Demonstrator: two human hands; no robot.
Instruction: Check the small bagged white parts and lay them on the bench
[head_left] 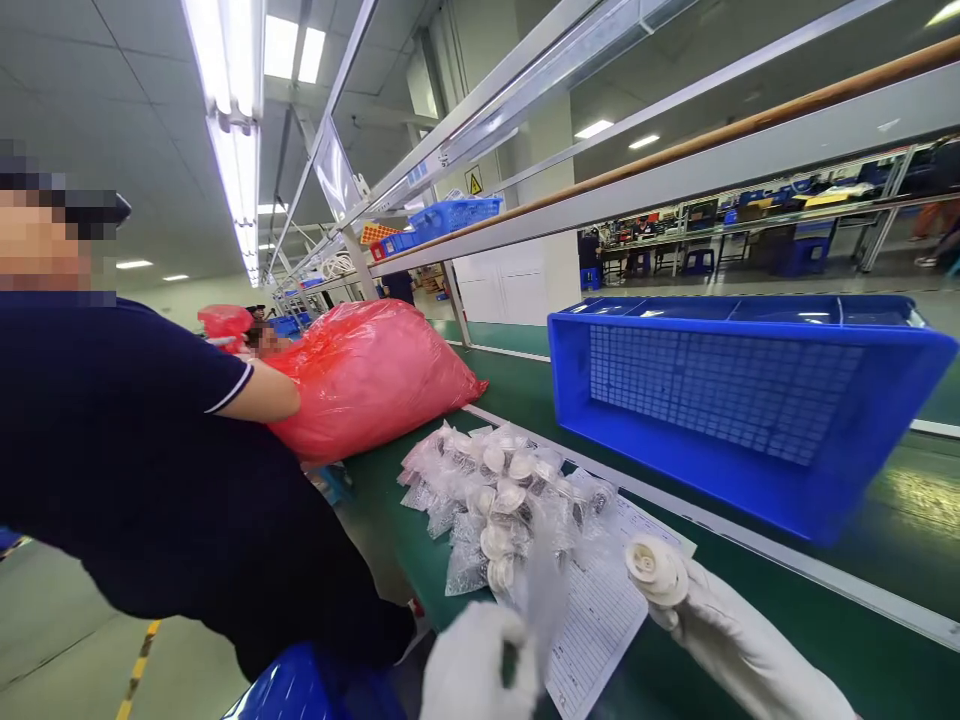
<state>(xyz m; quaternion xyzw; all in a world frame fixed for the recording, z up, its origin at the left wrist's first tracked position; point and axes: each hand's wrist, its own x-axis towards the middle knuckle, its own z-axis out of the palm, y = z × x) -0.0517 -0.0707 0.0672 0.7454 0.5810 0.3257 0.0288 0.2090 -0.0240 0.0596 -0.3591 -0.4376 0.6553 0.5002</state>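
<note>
My left hand (480, 665), in a white glove, is closed at the bottom centre on a translucent plastic bag (546, 590) that is smeared by motion. To its right, my gloved right hand (694, 595) grips a white round part (654, 568) with a ringed, stepped face. Behind my hands is a pile of similar white round parts (495, 490), many in clear bubble-wrap bags, on the green work surface (420, 555). A printed sheet of paper (596, 625) lies partly under the pile and between my hands.
A blue plastic crate (750, 400) stands on its side at the right, its inside facing me. At the left, a co-worker (172, 450) reaches to a large red plastic bag (382, 375). Blue baskets (457, 215) sit on the shelf above. A blue stool (289, 685) is low at front left.
</note>
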